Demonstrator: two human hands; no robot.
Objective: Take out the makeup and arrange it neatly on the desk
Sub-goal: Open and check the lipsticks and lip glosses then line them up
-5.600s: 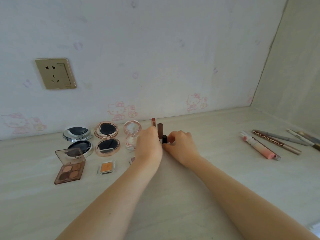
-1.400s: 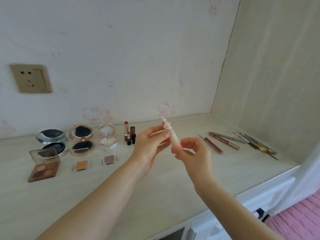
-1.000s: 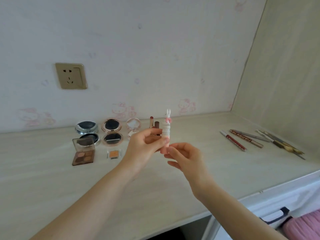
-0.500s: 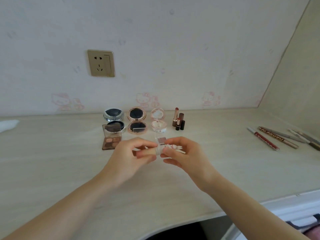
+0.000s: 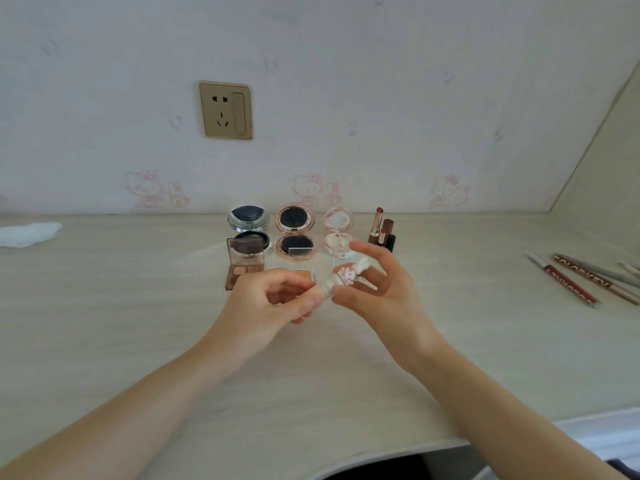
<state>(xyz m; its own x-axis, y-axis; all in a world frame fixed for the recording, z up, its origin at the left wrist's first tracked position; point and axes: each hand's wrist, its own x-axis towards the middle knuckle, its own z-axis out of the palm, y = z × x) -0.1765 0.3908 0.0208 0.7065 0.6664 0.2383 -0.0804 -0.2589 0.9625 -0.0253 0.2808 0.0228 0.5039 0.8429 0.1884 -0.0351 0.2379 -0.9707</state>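
A small pale tube with a white bunny-shaped cap lies slanted between my hands above the desk. My left hand pinches its lower end with thumb and fingers. My right hand holds the cap end, thumb under the neck and fingers curled behind the bunny, index finger raised. Behind them stand three opened round compacts: silver, rose-gold and clear pink. Upright lipsticks stand to their right. A brown eyeshadow palette and a small orange pan lie in front, partly hidden by my hands.
Several pencils and liner pens lie at the right by the side wall. A white tissue lies at the far left. A gold wall socket sits above the compacts. The desk's front edge curves below my forearms.
The view has swung left from the pencils to the compacts. The bunny tube went from upright to lying slanted between my hands, lower and nearer the desk. My right fingers have spread.
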